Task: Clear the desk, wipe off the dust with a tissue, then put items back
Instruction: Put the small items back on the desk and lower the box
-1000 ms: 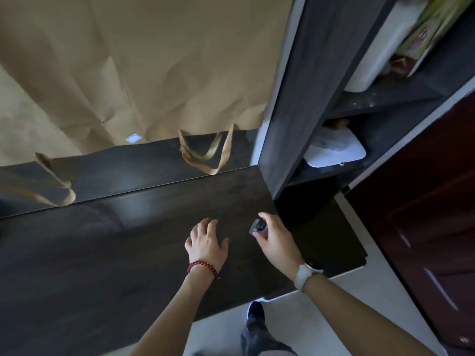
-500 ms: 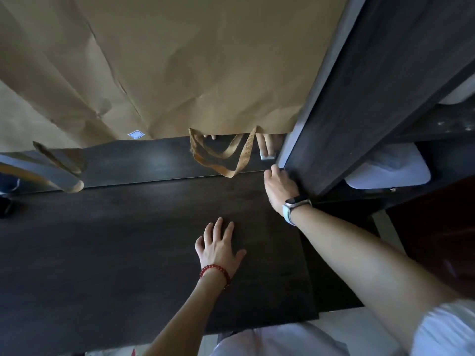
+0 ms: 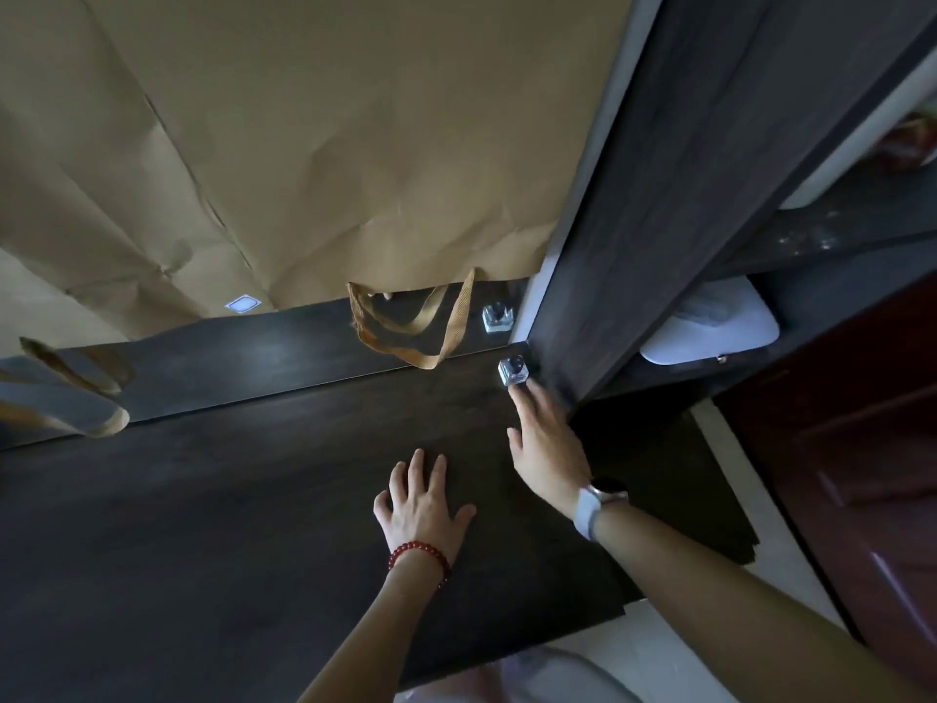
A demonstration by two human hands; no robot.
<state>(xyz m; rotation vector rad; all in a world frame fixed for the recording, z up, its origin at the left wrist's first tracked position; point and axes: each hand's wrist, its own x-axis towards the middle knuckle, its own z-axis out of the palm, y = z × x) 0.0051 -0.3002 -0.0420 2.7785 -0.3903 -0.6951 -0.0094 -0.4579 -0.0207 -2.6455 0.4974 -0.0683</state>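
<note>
Head view looked down on the dark desk, and both hands were out over it. Left hand lay flat on the wood near the middle, fingers spread and straight, gripping nothing, a red bead bracelet on its wrist. Right hand reached to the far right corner, fingers stretched out and relaxed, the fingertips at the near edge of a small silvery object; whether they actually touched it was hard to say in that dim light. A pale watch sat on that wrist. That little object stood on the desk right in the far right corner, just beside the dark upright panel of the shelf unit. Its mirror image showed in the glossy strip behind the desk. Brown paper covered the wall beyond, with a tan strap loop hanging down to the desk's far edge. To the right, a white flat item rested on a lower shelf.
</note>
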